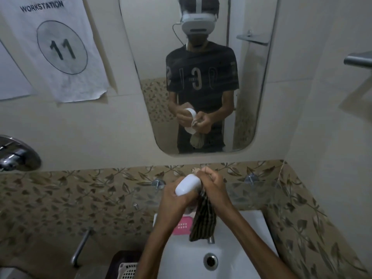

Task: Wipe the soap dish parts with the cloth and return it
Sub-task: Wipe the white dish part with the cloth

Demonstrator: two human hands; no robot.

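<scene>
From my remote seat I see both hands raised above the white sink [237, 256], near the middle of the view. The left hand [173, 195] has its fingers curled round the white soap dish part [188, 185], holding it tilted with its smooth rounded side toward the camera. The right hand [214, 183], at about three o'clock of the white part and touching it, pinches the striped cloth [203, 220] up against the part's right edge; the rest of the cloth hangs down toward six o'clock, over the sink. The pink slotted part [182, 225] lies on the sink's back ledge, at six o'clock from the hands and partly hidden behind them and the cloth.

I judge the wiping step to be under way on the white part (the mirror [201, 77] at twelve o'clock shows the same hold from the front: cloth bunched at the part's rim). Whether the pink part is already wiped I cannot tell.

The next move, as I read it, calls for turning the white part in the left hand so the cloth reaches the faces not covered yet, with a firm hold, since a slip would drop it into the sink. After that the two parts want fitting together and setting back, likely on the glass shelf [259, 192] at three o'clock.
</scene>
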